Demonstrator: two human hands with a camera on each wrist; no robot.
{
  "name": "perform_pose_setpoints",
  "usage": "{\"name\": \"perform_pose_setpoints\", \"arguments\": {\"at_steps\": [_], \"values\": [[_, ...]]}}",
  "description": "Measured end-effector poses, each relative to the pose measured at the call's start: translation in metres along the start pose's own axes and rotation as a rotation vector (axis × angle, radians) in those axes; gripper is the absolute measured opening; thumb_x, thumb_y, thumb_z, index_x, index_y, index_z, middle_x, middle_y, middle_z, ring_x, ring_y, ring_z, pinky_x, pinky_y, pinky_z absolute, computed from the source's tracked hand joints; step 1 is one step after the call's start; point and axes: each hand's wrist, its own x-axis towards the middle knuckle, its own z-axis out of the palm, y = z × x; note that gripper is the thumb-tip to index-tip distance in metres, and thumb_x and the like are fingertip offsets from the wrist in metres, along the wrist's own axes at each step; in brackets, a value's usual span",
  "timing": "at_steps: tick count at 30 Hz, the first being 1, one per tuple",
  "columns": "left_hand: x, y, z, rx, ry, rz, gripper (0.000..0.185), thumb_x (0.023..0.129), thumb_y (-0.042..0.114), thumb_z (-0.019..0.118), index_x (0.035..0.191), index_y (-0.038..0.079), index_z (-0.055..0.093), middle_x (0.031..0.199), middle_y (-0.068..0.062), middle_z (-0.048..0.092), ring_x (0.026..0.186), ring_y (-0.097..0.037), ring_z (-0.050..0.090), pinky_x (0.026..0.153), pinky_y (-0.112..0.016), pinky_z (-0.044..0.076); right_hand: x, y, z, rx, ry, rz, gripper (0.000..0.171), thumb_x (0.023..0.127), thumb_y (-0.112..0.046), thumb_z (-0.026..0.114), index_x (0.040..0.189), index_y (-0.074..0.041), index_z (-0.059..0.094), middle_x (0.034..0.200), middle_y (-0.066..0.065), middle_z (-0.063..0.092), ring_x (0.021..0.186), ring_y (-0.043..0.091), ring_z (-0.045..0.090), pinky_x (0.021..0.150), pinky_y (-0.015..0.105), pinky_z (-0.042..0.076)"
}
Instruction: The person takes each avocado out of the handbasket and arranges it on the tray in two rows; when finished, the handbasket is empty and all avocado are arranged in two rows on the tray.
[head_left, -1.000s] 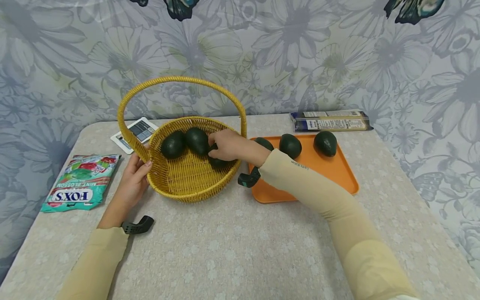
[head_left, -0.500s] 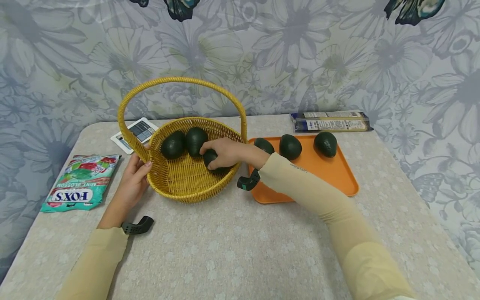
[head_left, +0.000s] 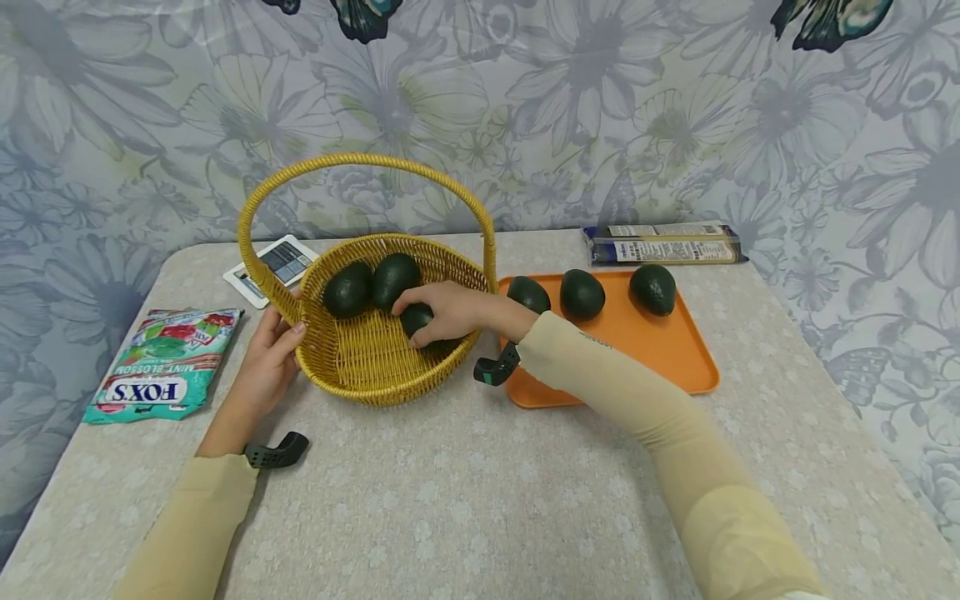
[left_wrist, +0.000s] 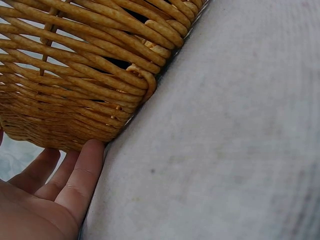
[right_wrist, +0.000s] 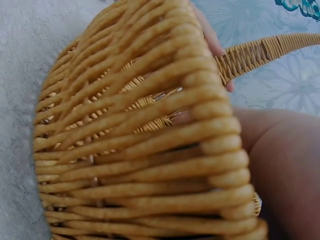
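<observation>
I count six avocados in all: three in the basket [head_left: 367,367], namely one at the far left [head_left: 347,289], one beside it [head_left: 394,280] and one under the right hand [head_left: 417,318]; three more on the orange tray [head_left: 667,350], at its left end [head_left: 528,293], middle [head_left: 582,293] and right [head_left: 651,288]. One basket, one tray. On the table [head_left: 465,500] I also see one candy bag [head_left: 161,365], one long packet [head_left: 663,242] and one small flat device [head_left: 273,266]. Two hands show, left [head_left: 264,367] and right [head_left: 450,310].
</observation>
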Motion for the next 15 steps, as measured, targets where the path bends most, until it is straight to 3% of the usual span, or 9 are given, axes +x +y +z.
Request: {"name": "perform_pose_setpoints", "arguments": {"at_steps": [5,15], "values": [[0.0008,0.0005,0.0001,0.0,-0.001,0.014,0.058,0.109,0.019,0.048,0.162,0.025,0.024,0.143,0.004,0.038,0.123,-0.006,0.049,0.087,-0.016,0.054,0.0008,0.0031,0.0007,0.025,0.02,-0.017,0.043,0.105,-0.029,0.057,0.147,-0.021,0.052,0.157,0.004,0.046,0.146,0.026,0.043,0.114,0.042,0.041],[0.0008,0.0007,-0.0024,-0.015,-0.002,-0.015,0.056,0.108,0.018,0.049,0.159,0.028,0.028,0.145,0.006,0.037,0.122,-0.005,0.048,0.088,-0.016,0.054,-0.002,0.0,-0.0015,0.15,0.036,-0.036,0.04,0.107,-0.025,0.051,0.147,-0.021,0.054,0.157,0.001,0.046,0.14,0.021,0.047,0.108,0.038,0.044]]}}
